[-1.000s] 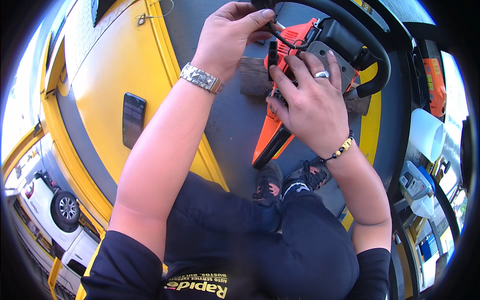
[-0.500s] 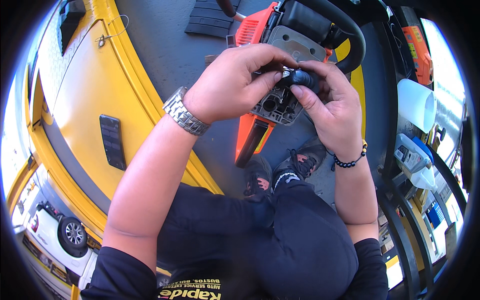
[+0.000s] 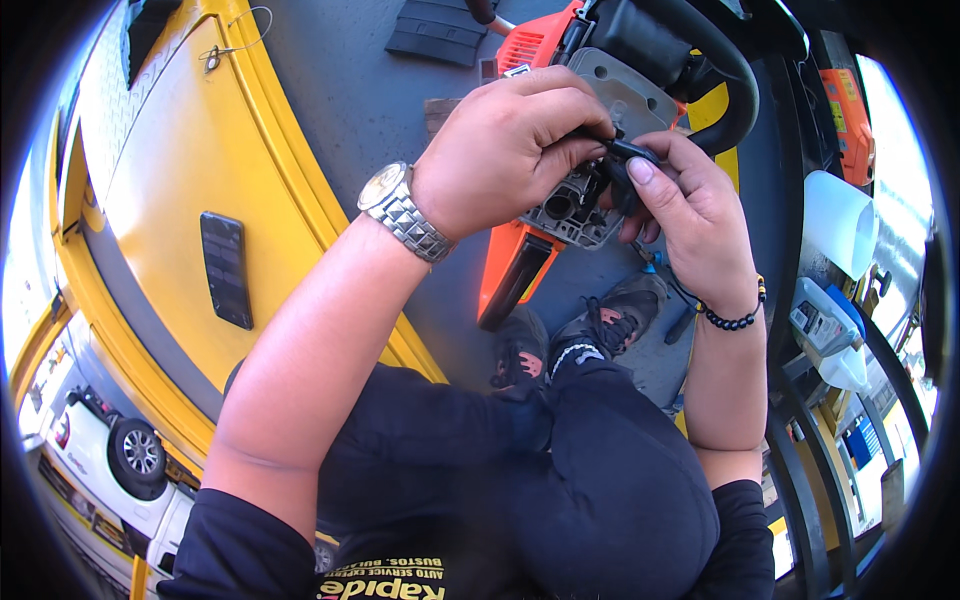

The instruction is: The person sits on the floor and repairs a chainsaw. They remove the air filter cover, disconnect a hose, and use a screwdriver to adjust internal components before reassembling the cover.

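A big yellow panel (image 3: 150,170) is sloping down the left side, with a dark rectangular pad (image 3: 226,268) fixed to it. Beside it, a grey floor (image 3: 350,90) is running up the middle, and a white car (image 3: 110,450) is showing far below at the lower left edge.

The person is standing over all this in black clothes, dark shoes (image 3: 600,325) planted on the grey floor.

An orange and grey chainsaw (image 3: 575,150) is being held up in front of them, above the shoes, its orange body pointing down and its black loop handle (image 3: 725,80) arching over the top right. The grey metal side of the engine is facing up, with its openings exposed.

The left hand (image 3: 500,150), with a silver wristwatch (image 3: 403,212) on the wrist, is lying across the grey engine side, its fingers (image 3: 560,115) curled and pressed together, pinching a small black part (image 3: 630,152) against the saw. The right hand (image 3: 690,215), with a dark bead bracelet (image 3: 735,318) on the wrist, is meeting it from the right; its thumb and forefinger are pinching the same black part, the other fingers folded loosely beneath it. The two hands are touching at that part.

Off to the right, a white funnel-shaped container (image 3: 840,220) is sitting near a small white and blue bottle (image 3: 825,325), well apart from the hands.
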Action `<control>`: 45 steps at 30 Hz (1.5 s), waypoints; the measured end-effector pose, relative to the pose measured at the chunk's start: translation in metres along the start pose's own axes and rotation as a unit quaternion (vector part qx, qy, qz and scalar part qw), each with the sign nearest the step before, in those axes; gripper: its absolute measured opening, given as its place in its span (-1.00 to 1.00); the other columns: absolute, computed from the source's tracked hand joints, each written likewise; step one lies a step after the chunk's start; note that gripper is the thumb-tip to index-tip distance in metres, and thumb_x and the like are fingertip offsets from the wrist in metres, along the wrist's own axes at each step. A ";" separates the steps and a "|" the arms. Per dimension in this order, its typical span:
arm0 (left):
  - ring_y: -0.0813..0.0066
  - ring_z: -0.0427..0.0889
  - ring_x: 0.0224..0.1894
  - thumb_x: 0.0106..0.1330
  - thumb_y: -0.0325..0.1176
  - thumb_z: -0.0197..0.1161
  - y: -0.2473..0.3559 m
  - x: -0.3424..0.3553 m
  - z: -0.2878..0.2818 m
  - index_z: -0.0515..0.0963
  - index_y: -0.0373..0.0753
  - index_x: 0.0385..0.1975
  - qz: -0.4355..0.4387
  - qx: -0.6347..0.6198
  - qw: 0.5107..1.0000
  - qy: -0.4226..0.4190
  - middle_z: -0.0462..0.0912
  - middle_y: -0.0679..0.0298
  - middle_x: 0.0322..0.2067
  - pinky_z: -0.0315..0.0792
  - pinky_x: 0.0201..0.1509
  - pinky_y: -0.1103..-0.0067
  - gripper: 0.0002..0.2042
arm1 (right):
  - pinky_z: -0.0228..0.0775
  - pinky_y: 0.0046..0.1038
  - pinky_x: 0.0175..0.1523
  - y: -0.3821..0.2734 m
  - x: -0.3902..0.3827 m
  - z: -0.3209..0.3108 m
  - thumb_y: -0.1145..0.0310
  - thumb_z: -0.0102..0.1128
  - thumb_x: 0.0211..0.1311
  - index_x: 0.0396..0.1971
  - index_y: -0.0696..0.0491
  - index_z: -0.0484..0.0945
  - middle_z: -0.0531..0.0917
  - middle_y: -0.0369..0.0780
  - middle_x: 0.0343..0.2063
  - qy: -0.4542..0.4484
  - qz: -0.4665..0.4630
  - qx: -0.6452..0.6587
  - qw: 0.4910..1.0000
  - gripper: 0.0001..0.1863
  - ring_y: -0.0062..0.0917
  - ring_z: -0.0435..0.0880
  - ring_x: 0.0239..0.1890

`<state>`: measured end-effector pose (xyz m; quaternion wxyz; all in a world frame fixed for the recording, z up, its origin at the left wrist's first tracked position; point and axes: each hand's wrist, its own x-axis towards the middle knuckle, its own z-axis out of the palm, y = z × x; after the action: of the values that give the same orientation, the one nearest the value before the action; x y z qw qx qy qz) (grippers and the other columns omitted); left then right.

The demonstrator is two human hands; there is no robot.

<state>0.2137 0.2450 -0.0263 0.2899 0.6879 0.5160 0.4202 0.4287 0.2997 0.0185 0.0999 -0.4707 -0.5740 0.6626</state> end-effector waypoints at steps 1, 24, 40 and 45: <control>0.16 0.72 -0.18 0.24 -0.51 0.42 -0.001 0.000 0.000 0.66 -0.27 -0.21 0.002 0.003 1.000 -0.002 0.71 0.18 -0.21 0.60 -0.08 0.43 -0.85 | 0.43 -0.61 -0.40 -0.001 -0.001 0.001 0.28 0.14 0.54 -0.04 0.17 0.57 0.68 -0.30 -0.45 0.011 -0.007 -0.013 1.000 -0.74 -0.71 0.59 -0.51; 0.41 0.73 -0.19 0.15 -0.60 0.47 -0.003 0.000 -0.007 0.69 -0.28 -0.29 -0.080 -0.081 0.993 0.021 0.75 0.29 -0.25 0.58 -0.03 0.55 -0.84 | 0.56 -0.53 0.05 0.011 0.003 0.012 0.58 0.30 0.35 0.28 0.17 0.39 0.69 -0.16 -0.10 0.099 -0.229 0.056 0.967 -0.48 -0.56 0.70 -0.06; 0.27 0.72 -0.14 0.08 -0.55 0.53 -0.001 0.000 -0.004 0.70 -0.22 -0.26 -0.013 0.021 0.999 0.023 0.75 0.27 -0.26 0.61 -0.05 0.45 -0.77 | 0.59 -0.50 -0.04 0.033 0.012 0.001 0.57 0.44 0.23 0.20 0.10 0.42 0.71 -0.15 -0.13 0.117 -0.341 -0.104 0.927 -0.45 -0.46 0.75 -0.17; 0.26 0.73 -0.12 0.09 -0.52 0.53 0.000 0.002 -0.004 0.71 -0.22 -0.19 0.020 0.021 0.999 0.013 0.77 0.25 -0.21 0.61 -0.02 0.44 -0.73 | 0.64 -0.43 -0.13 0.053 0.021 -0.003 0.63 0.46 0.17 0.07 0.04 0.41 0.73 -0.03 -0.16 0.113 -0.484 -0.168 0.851 -0.48 -0.30 0.79 -0.18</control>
<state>0.2099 0.2467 -0.0241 0.2601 0.6985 0.5146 0.4239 0.4411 0.2987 -0.0369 0.3917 -0.2146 -0.8162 0.3664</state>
